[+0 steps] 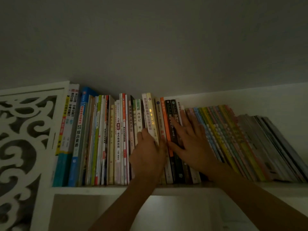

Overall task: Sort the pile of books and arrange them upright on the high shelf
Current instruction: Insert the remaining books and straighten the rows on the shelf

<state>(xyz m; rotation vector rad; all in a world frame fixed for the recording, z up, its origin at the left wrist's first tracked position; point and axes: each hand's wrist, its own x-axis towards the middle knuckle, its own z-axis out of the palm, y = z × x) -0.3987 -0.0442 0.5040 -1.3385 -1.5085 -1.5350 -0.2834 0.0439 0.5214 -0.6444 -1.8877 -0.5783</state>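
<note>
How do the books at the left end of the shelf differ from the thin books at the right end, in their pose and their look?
The books at the left end stand nearly upright; the thin books at the right end lean strongly to the left. The left books differ much in height and thickness; the right ones are slim and closer in height. Both groups stand on the same white shelf, spines outward, with the left hand and right hand on the books between them.

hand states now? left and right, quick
Left hand: open, fingers flat against the spines of the upright cream and yellow books.
Right hand: open, fingers spread, pressing the dark-spined books.
</note>
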